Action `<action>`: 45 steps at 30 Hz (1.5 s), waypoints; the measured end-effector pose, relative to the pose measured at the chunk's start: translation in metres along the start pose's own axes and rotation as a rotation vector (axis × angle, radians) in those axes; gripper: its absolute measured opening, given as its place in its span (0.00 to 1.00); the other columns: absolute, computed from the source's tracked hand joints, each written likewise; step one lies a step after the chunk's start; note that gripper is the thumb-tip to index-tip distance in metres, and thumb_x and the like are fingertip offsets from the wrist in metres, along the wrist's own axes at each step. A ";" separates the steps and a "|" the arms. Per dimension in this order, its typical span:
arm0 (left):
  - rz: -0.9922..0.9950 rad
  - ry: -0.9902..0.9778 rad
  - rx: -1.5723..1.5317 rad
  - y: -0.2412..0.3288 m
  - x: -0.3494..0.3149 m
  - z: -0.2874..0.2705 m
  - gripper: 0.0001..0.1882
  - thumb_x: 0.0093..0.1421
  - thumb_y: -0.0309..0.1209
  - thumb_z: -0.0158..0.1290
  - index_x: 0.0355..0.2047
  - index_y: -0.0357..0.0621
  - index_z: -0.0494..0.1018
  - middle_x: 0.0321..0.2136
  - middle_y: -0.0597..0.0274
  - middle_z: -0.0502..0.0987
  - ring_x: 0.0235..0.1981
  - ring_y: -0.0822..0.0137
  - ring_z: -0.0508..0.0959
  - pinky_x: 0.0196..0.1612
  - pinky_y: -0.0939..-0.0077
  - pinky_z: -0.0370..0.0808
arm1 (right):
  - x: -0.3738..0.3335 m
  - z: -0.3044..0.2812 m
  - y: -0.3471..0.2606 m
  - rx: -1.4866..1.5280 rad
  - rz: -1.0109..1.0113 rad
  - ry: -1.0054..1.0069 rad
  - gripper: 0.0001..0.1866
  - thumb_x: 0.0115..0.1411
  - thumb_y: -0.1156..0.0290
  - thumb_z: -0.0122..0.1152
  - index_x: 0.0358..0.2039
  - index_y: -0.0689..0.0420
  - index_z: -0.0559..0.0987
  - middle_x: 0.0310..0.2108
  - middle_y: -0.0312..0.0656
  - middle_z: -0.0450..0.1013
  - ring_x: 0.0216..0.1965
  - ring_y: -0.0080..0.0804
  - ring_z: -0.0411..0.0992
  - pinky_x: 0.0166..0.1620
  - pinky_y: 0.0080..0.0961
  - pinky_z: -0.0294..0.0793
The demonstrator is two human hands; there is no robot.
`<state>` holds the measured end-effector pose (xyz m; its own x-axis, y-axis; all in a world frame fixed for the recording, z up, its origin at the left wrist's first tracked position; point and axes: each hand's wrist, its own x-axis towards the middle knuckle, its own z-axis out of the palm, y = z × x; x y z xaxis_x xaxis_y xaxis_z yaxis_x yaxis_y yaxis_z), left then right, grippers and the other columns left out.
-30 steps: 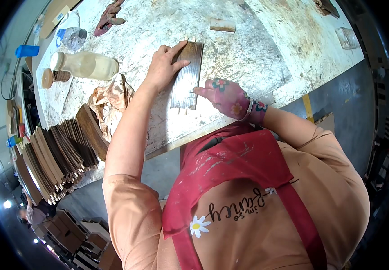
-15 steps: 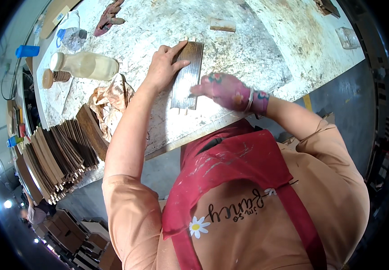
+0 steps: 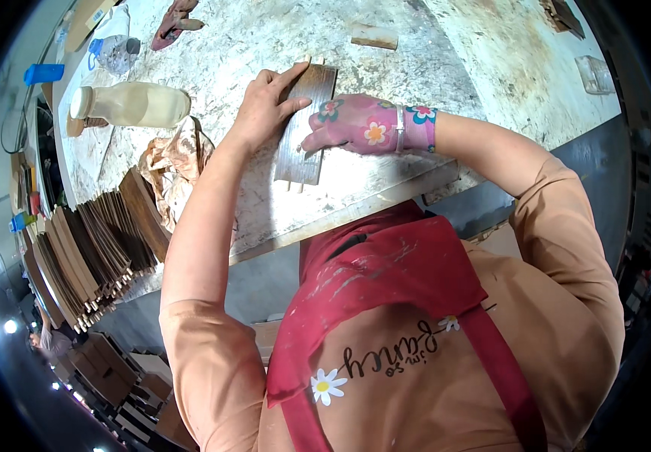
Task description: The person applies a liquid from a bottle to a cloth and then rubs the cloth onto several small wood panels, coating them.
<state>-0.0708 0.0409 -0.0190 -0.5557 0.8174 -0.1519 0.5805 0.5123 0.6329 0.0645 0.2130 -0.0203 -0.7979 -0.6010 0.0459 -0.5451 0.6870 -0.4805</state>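
A dark, grooved wooden board (image 3: 295, 164) with small pale pegs at both ends lies lengthwise on the table before me. My bare left hand (image 3: 266, 109) holds its far left part, the index finger along the far end and the thumb on the top face. Over the board's right side and middle is my right hand (image 3: 359, 126), in a thin pink-purple glove with flower prints. Its fingers are bent together against the grooved face. Whatever they may hold is hidden.
A row of similar boards (image 3: 92, 245) stands at the table's left edge, beside a crumpled stained cloth (image 3: 175, 162). Beyond lie a bottle of pale liquid (image 3: 141, 104) and a clear jug (image 3: 114, 54). A small block (image 3: 374, 36) and a glass jar (image 3: 593, 74) are farther off.
My right hand has shifted up and left across the board, and its wrist has straightened. My left hand stays on the far end. The whole view has shifted slightly.
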 end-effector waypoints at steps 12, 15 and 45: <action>-0.049 -0.034 0.014 0.003 -0.002 -0.002 0.33 0.58 0.35 0.60 0.64 0.66 0.65 0.40 0.56 0.68 0.41 0.61 0.70 0.50 0.67 0.70 | 0.018 -0.008 0.014 0.026 -0.272 -0.055 0.18 0.57 0.74 0.53 0.47 0.41 0.76 0.39 0.36 0.71 0.39 0.40 0.75 0.38 0.37 0.75; -0.053 -0.021 -0.016 0.004 -0.001 -0.001 0.32 0.57 0.36 0.60 0.63 0.65 0.66 0.40 0.56 0.68 0.41 0.60 0.70 0.50 0.67 0.70 | 0.024 -0.013 0.021 0.058 -0.317 -0.090 0.20 0.54 0.74 0.55 0.47 0.41 0.77 0.39 0.37 0.70 0.40 0.40 0.74 0.37 0.37 0.74; -0.075 -0.024 -0.006 0.011 -0.002 -0.003 0.31 0.58 0.35 0.60 0.63 0.63 0.66 0.41 0.55 0.68 0.42 0.60 0.71 0.52 0.68 0.70 | -0.009 0.001 -0.010 0.452 0.220 0.013 0.23 0.59 0.73 0.50 0.56 0.50 0.73 0.43 0.49 0.76 0.40 0.47 0.77 0.43 0.39 0.76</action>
<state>-0.0648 0.0437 -0.0094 -0.5830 0.7830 -0.2170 0.5346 0.5707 0.6233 0.0772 0.2110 -0.0164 -0.8864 -0.4543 -0.0894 -0.1998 0.5494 -0.8113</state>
